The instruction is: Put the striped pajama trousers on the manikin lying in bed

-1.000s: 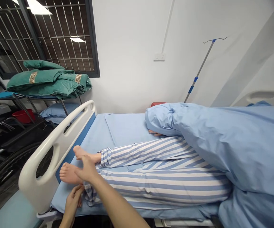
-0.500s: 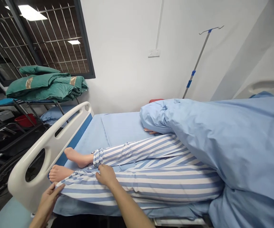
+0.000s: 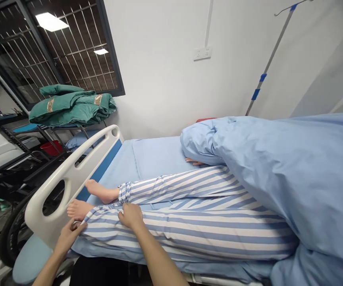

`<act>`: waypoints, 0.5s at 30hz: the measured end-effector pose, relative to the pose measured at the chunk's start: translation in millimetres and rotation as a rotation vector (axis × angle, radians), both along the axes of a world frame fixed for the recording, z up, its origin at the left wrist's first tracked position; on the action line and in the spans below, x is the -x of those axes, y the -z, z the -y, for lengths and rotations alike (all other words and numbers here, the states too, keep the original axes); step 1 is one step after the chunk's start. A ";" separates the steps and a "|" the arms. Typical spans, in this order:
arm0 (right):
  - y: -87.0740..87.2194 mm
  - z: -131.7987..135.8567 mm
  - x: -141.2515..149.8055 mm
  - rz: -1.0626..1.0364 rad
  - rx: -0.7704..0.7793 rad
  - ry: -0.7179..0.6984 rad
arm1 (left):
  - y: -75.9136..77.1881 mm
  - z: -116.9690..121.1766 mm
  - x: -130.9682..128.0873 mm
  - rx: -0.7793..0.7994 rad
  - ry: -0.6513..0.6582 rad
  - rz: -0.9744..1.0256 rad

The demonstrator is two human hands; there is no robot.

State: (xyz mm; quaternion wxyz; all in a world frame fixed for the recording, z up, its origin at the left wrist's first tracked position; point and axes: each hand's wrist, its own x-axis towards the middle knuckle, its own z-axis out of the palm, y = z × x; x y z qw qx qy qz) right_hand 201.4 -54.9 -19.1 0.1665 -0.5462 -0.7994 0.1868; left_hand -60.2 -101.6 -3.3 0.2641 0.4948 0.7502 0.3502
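Note:
A figure in blue-and-white striped trousers (image 3: 207, 222) lies on a hospital bed (image 3: 156, 157), bare feet (image 3: 78, 208) toward the white footboard (image 3: 67, 180). A light blue quilt (image 3: 293, 167) covers its upper body. My left hand (image 3: 70, 234) pinches the hem of the near trouser leg by the ankle. My right hand (image 3: 131, 216) is closed on the striped fabric of the same leg, a little higher up the shin.
Folded green quilts (image 3: 73, 105) lie on a metal rack at the left, with a red basin (image 3: 51, 147) beneath. A wheelchair wheel (image 3: 13, 234) stands beside the footboard. An IV pole (image 3: 266, 63) leans against the white wall behind the bed.
The near trouser leg, bunched at the ankle a second ago, now lies drawn down over the ankle. My right hand moved from the foot up onto the shin; my left took the hem.

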 end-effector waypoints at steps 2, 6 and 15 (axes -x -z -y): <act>-1.2 1.1 -0.6 -0.009 0.001 0.001 | 2.4 3.6 0.7 0.024 -0.026 -0.165; -5.0 3.5 -2.3 -0.027 -0.021 0.013 | -8.4 10.0 -20.5 -0.011 -0.110 -0.609; -5.8 7.1 0.1 -0.019 -0.054 0.033 | -7.5 -81.7 -95.8 0.053 0.241 -0.388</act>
